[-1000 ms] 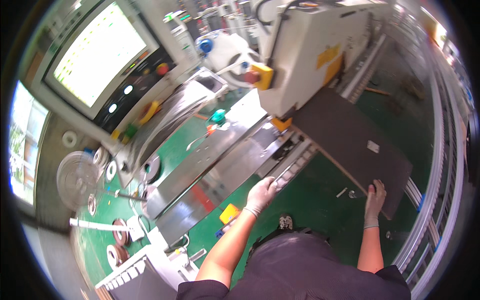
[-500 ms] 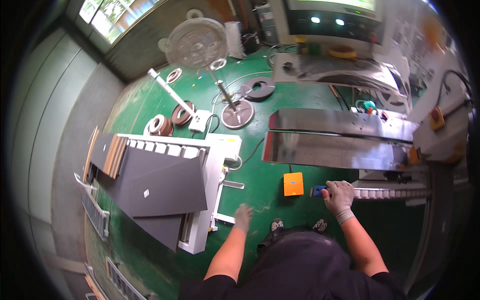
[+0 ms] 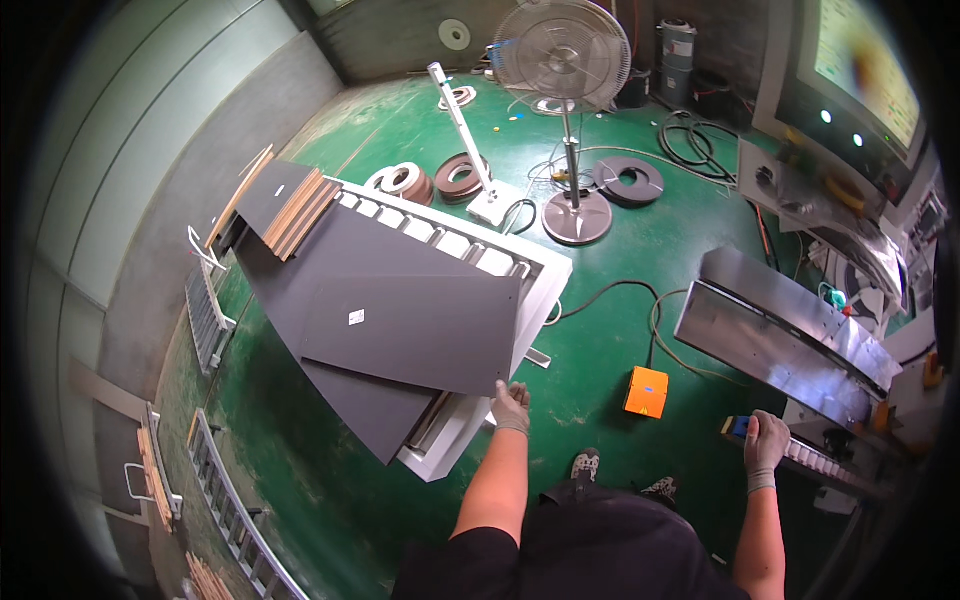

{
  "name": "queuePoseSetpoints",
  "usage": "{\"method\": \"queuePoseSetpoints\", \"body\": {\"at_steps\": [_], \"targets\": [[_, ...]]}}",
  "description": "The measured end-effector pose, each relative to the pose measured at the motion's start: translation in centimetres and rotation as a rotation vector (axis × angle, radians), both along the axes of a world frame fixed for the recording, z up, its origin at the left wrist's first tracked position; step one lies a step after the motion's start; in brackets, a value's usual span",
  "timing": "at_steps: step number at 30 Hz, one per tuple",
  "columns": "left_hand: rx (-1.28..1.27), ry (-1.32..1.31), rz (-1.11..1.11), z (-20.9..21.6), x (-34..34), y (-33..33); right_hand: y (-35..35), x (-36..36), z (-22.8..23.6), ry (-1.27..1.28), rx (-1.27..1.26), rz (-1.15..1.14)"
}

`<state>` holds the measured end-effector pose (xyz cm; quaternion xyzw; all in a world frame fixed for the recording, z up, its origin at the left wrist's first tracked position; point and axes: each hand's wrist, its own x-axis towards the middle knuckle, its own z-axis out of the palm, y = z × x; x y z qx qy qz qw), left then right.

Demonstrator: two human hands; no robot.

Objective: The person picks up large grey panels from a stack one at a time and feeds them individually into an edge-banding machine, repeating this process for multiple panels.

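My left hand [image 3: 512, 408], in a light grey glove, is at the near right corner of the dark grey panel [image 3: 430, 325]. Its fingers look stretched out, and some reach the corner; whether they bear on it is unclear. This panel lies flat across another dark panel [image 3: 365, 405] on a white roller table [image 3: 548, 268]. On the right, my gloved right hand [image 3: 767, 442] is closed over the end of a narrow roller rail [image 3: 815, 459], beside its blue end piece [image 3: 738, 427]. The undersides of the fingers there are hidden.
An orange box [image 3: 646, 392] stands on the green floor between table and rail, a cable running from it. Metal plates [image 3: 775, 340] jut from the machine at right. Beyond are a standing fan [image 3: 563, 60] and coiled edging rolls [image 3: 628, 182]. Wood strips [image 3: 300, 215] lie on the panels.
My view has turned left. My left hand has moved from open space beside the table to the upper panel's corner. My right hand stays at the rail's end.
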<state>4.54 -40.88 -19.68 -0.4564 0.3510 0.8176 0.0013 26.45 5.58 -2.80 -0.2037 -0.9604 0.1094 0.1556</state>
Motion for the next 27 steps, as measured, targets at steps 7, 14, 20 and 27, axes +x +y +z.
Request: {"method": "queuePoseSetpoints", "body": {"at_steps": [7, 14, 20, 27], "targets": [[-0.024, 0.077, -0.362, 2.1, 9.0, -4.5, 0.9, 0.4, -1.8, 0.011, 0.052, -0.054], [0.003, -0.071, -0.374, 4.1, 19.3, -13.2, 0.1, -0.9, -2.7, -0.025, 0.055, -0.120], [0.031, 0.100, 0.049, 1.9, 16.3, -11.6, -9.3, -6.9, -2.8, -0.124, -0.372, 0.255], [0.527, 0.370, -0.380, 14.7, 15.2, -0.6, -24.9, -11.6, -0.9, -0.305, -1.919, 0.363]]}}
